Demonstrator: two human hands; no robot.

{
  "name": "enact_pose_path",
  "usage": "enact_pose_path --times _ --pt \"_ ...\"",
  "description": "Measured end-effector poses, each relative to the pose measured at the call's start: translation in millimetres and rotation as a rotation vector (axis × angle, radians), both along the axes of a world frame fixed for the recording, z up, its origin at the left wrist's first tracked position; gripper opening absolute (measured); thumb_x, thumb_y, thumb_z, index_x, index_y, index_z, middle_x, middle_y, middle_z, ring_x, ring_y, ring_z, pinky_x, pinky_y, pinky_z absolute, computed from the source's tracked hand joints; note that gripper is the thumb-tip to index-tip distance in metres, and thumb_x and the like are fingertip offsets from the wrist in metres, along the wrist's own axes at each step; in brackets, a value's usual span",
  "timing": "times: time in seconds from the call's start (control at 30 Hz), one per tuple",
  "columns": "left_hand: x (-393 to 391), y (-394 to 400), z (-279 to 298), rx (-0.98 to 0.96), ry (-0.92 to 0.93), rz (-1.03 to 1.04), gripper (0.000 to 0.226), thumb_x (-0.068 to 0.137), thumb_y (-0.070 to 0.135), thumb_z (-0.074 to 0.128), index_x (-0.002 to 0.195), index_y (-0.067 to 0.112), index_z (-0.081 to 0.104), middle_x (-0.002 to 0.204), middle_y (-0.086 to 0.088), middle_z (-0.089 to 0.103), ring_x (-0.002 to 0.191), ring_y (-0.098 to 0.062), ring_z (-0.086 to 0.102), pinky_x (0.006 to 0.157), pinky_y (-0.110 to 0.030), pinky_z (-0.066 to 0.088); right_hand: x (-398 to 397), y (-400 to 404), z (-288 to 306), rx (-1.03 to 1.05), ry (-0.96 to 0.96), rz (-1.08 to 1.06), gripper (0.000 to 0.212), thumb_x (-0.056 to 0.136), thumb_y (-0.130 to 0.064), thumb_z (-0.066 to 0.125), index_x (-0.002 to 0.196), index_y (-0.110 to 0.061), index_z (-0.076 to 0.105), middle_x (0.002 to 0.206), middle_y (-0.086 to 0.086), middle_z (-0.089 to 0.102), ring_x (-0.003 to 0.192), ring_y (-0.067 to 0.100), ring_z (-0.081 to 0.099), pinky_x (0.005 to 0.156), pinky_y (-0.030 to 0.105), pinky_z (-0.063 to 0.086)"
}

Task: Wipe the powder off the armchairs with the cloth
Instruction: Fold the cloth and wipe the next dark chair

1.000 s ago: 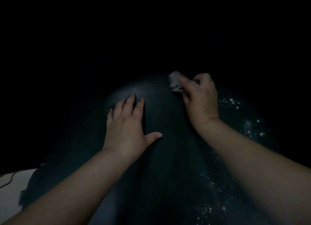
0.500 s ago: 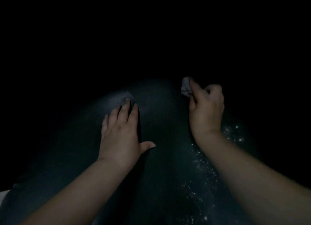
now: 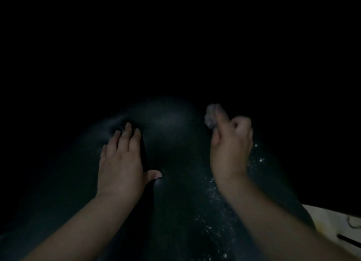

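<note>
The room lay almost wholly in darkness; only a dark, rounded armchair [image 3: 172,135] surface caught the dim light, swelling up and away from the viewer between the two forearms. At the lower right edge a pale surface [image 3: 332,219] showed, with a thin dark stick-like thing on it that could not be made out.

White specks of powder [image 3: 214,217] were scattered in a band down the chair's right side, running from beside the right wrist toward the viewer along the right forearm. The middle and left of the chair looked bare of specks, though the gloom made that uncertain.

The left hand [image 3: 122,163] lay flat on the upholstery, fingers straight and together, thumb out to the side, bracing. The right hand [image 3: 230,143] was curled, pinching a small crumpled pale cloth [image 3: 211,115] at its fingertips, at the far end of the powder band.

The powder therefore lay behind and beneath the cloth hand, nearer the viewer; the right hand was plainly the closer one, and a stroke drawn back along that band seemed the likely need.
</note>
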State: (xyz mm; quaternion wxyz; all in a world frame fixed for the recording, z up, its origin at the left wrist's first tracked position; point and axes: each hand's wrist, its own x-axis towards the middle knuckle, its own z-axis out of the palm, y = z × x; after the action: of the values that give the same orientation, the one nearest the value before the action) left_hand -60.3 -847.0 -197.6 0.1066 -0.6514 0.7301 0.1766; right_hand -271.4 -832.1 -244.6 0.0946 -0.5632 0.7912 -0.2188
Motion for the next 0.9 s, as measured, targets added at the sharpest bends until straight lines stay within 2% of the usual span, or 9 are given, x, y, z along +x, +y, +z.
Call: enact_pose_path --times 0.1,0.2,0.33,0.4,0.57,0.67,0.77,0.83,0.9 --pt "-2.9 0.7 1.9 0.006 -0.010 0.002 0.118 0.065 0.066 0.070 0.153 0.018 0.008 0.161 0.000 -0.003 0.147 -0.023 0.001 0.119 -0.043 0.013 27.5 29.2 3.8 -0.060 -0.056 0.130 0.014 0.091 -0.038 0.057 0.103 -0.040 0.062 0.095 0.003 0.050 0.086 0.027 0.051 0.075 0.045 0.050" --pt "-2.8 1.8 3.3 0.009 -0.021 -0.012 0.116 0.069 0.067 0.066 0.153 0.018 0.003 0.161 0.000 -0.007 0.147 -0.023 -0.002 0.120 -0.042 0.009 15.3 -4.8 10.2 -0.070 -0.044 0.264 0.053 0.082 -0.010 0.063 0.130 -0.031 0.056 0.096 0.010 0.046 0.083 0.029 0.048 0.067 0.038 0.047" --pt "-2.1 3.4 4.3 0.007 -0.023 -0.025 0.115 0.070 0.068 0.064 0.153 0.018 0.002 0.161 0.000 -0.008 0.147 -0.023 -0.003 0.119 -0.042 0.009 -22.2 -10.0 5.7 -0.037 -0.139 -0.164 0.042 0.089 -0.026 0.047 0.130 -0.031 0.056 0.105 0.004 0.043 0.092 0.016 0.040 0.082 0.038 0.046" --pt "-0.2 4.0 3.3 0.001 -0.030 -0.051 0.114 0.072 0.070 0.060 0.154 0.017 0.000 0.161 -0.001 -0.010 0.147 -0.024 -0.004 0.119 -0.043 0.008 -10.9 24.4 6.4 0.001 -0.162 -0.262 0.040 0.091 -0.023 0.046 0.129 -0.030 0.057 0.109 0.009 0.047 0.095 0.022 0.042 0.084 0.038 0.043" --pt "7.5 9.4 1.1 -0.021 -0.003 -0.115 0.105 0.077 0.069 0.055 0.154 0.019 0.003 0.161 0.000 -0.007 0.147 -0.027 -0.003 0.118 -0.047 0.008 13.0 29.7 13.9 0.007 -0.016 0.179 0.050 0.085 -0.017 0.053 0.134 -0.028 0.055 0.100 0.008 0.045 0.086 0.025 0.046 0.071 0.034 0.044" --pt "11.0 9.6 2.6 -0.035 0.006 -0.209 0.097 0.081 0.067 0.050 0.154 0.020 0.007 0.161 0.000 -0.004 0.147 -0.025 0.000 0.118 -0.046 0.007 -26.1 2.2 9.6 0.057 0.036 -0.096 0.042 0.089 -0.025 0.042 0.128 -0.029 0.058 0.104 0.008 0.047 0.094 0.029 0.049 0.077 0.028 0.037" --pt "5.7 10.5 6.8 -0.043 0.068 -0.318 0.084 0.087 0.056 0.053 0.153 0.022 0.013 0.161 0.001 -0.004 0.147 -0.023 -0.001 0.118 -0.043 0.002 -28.4 43.8 3.1 0.041 0.027 -0.363 0.030 0.096 -0.036 0.042 0.121 -0.034 0.057 0.110 0.004 0.050 0.101 0.025 0.049 0.078 0.021 0.034" --pt "-2.4 10.8 9.4 -0.041 0.110 -0.379 0.079 0.090 0.051 0.052 0.153 0.023 0.013 0.161 0.001 -0.004 0.147 -0.022 -0.003 0.117 -0.041 -0.002 4.8 76.6 12.8 0.121 0.057 -0.364 0.020 0.091 -0.054 0.054 0.098 -0.036 0.057 0.097 -0.005 0.049 0.090 0.018 0.053 0.073 0.027 0.044" --pt "-12.1 10.8 10.9 -0.030 0.153 -0.427 0.078 0.091 0.050 0.049 0.153 0.024 0.010 0.161 0.003 -0.006 0.147 -0.021 -0.006 0.117 -0.039 -0.005 28.6 89.1 12.8 0.083 0.062 -0.238 0.014 0.088 -0.054 0.057 0.090 -0.040 0.056 0.094 -0.005 0.047 0.087 0.019 0.052 0.074 0.041 0.050"
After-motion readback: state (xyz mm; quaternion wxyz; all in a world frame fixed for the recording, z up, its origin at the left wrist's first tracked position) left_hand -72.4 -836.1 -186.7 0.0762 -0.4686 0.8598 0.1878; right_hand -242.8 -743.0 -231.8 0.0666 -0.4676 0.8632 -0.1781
